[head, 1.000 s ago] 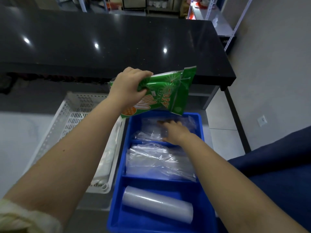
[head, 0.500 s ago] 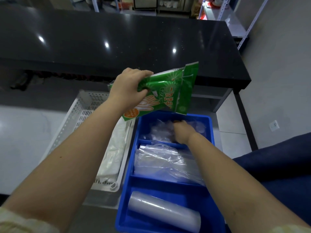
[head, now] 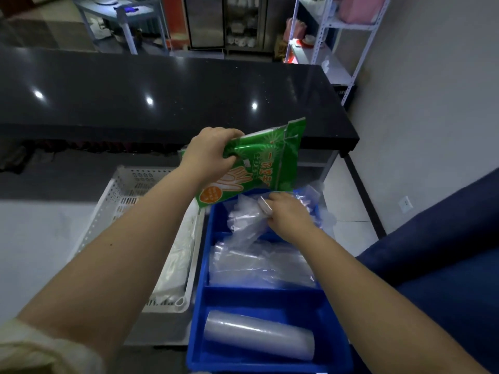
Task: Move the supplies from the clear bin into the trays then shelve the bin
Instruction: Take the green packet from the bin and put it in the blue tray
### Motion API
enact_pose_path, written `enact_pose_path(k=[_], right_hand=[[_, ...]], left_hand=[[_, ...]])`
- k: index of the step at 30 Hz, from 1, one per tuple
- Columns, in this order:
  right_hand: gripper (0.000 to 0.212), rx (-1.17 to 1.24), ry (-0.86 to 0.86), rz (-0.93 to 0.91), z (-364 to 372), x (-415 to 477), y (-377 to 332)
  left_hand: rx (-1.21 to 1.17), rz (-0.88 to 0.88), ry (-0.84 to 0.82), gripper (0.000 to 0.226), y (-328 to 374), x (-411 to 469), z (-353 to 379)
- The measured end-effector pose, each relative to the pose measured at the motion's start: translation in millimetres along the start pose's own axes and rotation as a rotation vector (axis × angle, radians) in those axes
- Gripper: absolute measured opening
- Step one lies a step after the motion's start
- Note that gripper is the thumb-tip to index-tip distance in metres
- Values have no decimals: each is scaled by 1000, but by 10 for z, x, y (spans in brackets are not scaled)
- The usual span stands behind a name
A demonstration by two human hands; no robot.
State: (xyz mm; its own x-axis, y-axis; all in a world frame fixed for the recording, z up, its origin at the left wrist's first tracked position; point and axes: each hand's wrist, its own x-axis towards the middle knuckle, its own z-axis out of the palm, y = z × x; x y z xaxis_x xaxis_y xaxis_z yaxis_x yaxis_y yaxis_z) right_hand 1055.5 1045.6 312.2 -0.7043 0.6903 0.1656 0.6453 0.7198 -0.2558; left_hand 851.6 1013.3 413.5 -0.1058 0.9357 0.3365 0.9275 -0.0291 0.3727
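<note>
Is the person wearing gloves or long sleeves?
No gloves: the left hand and right hand are bare, with no rings or watch showing. A pale cream sleeve is bunched high on the left arm. The right arm is bare as far as the picture shows.

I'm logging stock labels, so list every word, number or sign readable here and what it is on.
"一次性": seemingly the start of the large white characters on the green packet in the left hand; rest blurred.
Smaller print beside them: too blurred.
Orange circle's print: too small.
No text visible on the blue tray, white basket, or clear bags in the right hand.
</note>
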Motion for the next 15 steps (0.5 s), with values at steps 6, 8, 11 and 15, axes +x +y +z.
enact_pose_path(k=[6,8,11,15], right_hand=[[37,-76,65,15,-339,-359,9],[33,-109,70,52,-429,-480,43],[29,-68,87,161,-512,-655,111],[21,-30,76,265,-532,-818,156]], left_hand=[[-143,88,-97,46,435,187,194],[-139,95,-184,48,508,205,328],[-94,107,-292,51,523,140,618],[-120,55,-329,51,449,-62,955]])
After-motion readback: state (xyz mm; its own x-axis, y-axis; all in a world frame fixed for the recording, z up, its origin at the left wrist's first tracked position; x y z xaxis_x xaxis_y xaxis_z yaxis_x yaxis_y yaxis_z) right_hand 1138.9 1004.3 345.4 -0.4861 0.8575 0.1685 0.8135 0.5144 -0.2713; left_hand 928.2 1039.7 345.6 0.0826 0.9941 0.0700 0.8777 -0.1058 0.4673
